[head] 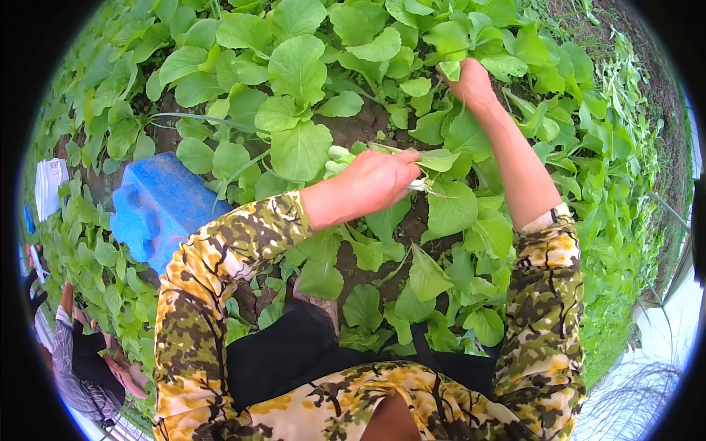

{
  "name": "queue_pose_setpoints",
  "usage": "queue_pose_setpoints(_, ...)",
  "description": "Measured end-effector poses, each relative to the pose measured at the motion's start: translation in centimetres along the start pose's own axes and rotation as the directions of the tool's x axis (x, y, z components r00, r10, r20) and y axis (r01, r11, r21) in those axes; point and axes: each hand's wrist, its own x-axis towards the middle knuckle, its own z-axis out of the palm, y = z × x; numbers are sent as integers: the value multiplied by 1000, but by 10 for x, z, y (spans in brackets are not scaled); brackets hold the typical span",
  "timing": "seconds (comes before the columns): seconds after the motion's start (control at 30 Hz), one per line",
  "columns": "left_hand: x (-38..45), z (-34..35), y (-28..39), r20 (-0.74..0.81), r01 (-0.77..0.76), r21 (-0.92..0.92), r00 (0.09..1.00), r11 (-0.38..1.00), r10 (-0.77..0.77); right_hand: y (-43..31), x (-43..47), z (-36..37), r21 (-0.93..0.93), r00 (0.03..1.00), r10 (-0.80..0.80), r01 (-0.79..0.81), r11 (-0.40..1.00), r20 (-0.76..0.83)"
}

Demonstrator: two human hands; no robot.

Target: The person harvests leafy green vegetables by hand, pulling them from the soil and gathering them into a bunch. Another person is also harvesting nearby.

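My left hand (372, 179) is closed around a small bunch of uprooted leafy green seedlings (418, 184). Their white stems and thin roots stick out past the fingers, and pale leaf stalks show on the wrist side. Farther out to the right, my right hand (472, 85) reaches in among the standing greens. It grips a leafy green plant (449, 39), whose leaves are blurred above the knuckles; the fingertips are hidden. Broad-leaved mustard-type greens (300, 69) grow thickly around both hands, with brown soil (358, 125) showing between them.
A blue foam block (171, 193) rests among the plants at left, beside my left forearm. White sheets (51, 187) lie farther left. Another person (83, 358) is at lower left. My shoe (322, 308) stands among the plants. Grass borders the bed at far right.
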Motion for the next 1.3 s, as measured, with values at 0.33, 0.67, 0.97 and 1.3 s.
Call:
queue_pose_setpoints(0.33,-3,0,4,19,-10,-59,1000,998,11,-58,-17,49,-361,972,-229,232,903,52)
queue_pose_setpoints(0.67,-4,9,-1,-16,-42,-84,999,996,40,-4,21,22,451,962,271,-245,858,7)
queue_pose_setpoints(0.97,-6,5,4,19,-47,-53,999,997,48,-48,32,48,-166,996,84,-83,983,4)
queue_pose_setpoints(1.3,-8,5,4,72,-36,-75,997,997,42,-20,-1,16,862,875,455,-352,364,165)
